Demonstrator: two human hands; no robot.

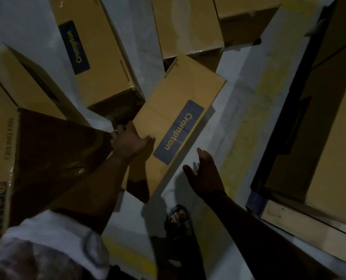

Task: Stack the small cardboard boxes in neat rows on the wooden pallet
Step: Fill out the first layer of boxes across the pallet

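Pale grey floor (232, 77), worn yellow stripe (257, 93) right of centre. Standing on it: labelled box (95, 57) upper left, plain box (188, 27) top centre, third box (247, 15) top right. Wooden pallet (279, 217) lower right. Sandalled foot (178, 219) bottom centre.

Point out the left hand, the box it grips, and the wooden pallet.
left hand (130, 143): head view, back of the hand.
box (179, 98): head view, plain top face.
wooden pallet (279, 216): head view, pale corner plank.

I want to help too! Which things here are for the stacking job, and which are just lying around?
For the job: middle Crompton box, gripped by the left hand; right hand, open beside it; wooden pallet; floor boxes.
Just there: sandalled foot; yellow floor line.
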